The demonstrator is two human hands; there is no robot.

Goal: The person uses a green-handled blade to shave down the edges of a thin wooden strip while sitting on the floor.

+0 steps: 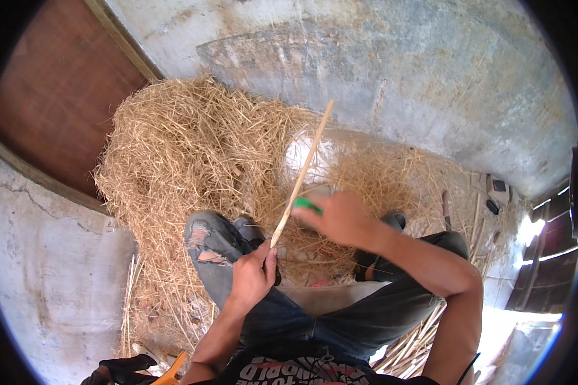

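My left hand (253, 276) is closed around the lower end of a long pale wooden stick (309, 157). The stick slants up and away to the right, over the straw. Close beside its middle, my right hand (343, 219) is closed on a tool with a bright green handle (307, 205). Motion smears that hand's fingers and the tool's working end, so its exact kind is unclear. Both hands are above the gap between my bent knees, in worn dark jeans (221, 256).
A big heap of dry straw (180, 141) lies ahead and left, against a brown panel (64, 83) and a concrete wall (392, 77). Thin sticks (414, 340) are bundled at lower right. A brown-handled tool (446, 210) and a small black object (492, 206) lie on the right.
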